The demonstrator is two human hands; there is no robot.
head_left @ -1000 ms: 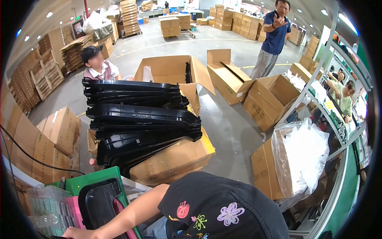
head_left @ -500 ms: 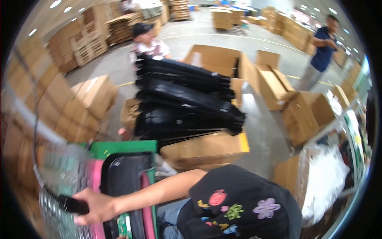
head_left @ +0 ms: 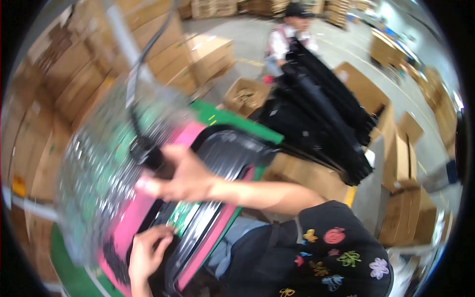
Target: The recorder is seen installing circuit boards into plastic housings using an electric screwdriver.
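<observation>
My right hand [head_left: 183, 171] is wrapped round a black power screwdriver [head_left: 148, 156], which hangs on a dark cable. Its arm reaches in from the right over a black plastic housing [head_left: 232, 143] with pink strips along it. A small green circuit board [head_left: 182, 217] lies in the housing, partly under my right forearm. At the board's lower end is my left hand [head_left: 147, 252], with thumb and forefinger bent together in a pinch. Blur hides what they hold, if anything. The screwdriver's tip is also hidden.
Clear bubble-wrapped green boards [head_left: 109, 173] crowd the left side of the green worktable [head_left: 237, 126]. Beyond stand long black plastic parts [head_left: 321, 109] on a cardboard box [head_left: 307, 173], and a person [head_left: 292, 37] behind them. Stacked cartons [head_left: 74, 79] line the left.
The view has swung left and down, so the scene shifts right and tilts. My left hand has come into view beside the circuit board. The right hand still holds the screwdriver.
</observation>
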